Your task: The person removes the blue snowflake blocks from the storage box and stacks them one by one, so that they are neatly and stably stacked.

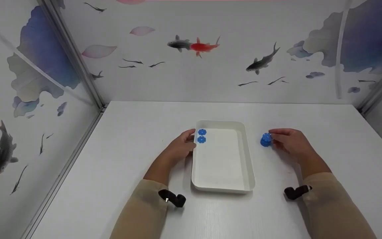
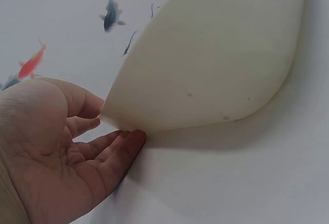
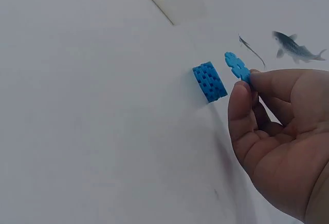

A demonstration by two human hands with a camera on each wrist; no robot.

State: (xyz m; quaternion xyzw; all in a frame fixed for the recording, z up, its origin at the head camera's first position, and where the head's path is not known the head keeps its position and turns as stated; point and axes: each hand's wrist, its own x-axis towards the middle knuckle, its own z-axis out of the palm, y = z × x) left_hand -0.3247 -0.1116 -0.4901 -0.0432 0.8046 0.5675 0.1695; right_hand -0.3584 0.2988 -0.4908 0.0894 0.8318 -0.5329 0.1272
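Observation:
A white rectangular tray (image 1: 222, 162) lies on the table, its long side running away from me. Inside, at its far left corner, two blue notched discs (image 1: 202, 132) lie flat, one nearer than the other. My left hand (image 1: 179, 146) holds the tray's left wall; in the left wrist view its thumb and fingers are at the tray's edge (image 2: 205, 54). Right of the tray, my right hand (image 1: 290, 141) pinches one blue notched disc (image 3: 237, 66) between thumb and fingers. That disc is raised just off a short stack of similar blue discs (image 3: 209, 82) standing on the table.
The white table (image 1: 138, 132) meets a back wall (image 1: 211, 83) and a left side wall (image 1: 55, 132), both printed with fish and petals. Black wrist cameras (image 1: 174, 198) sit on both sleeves.

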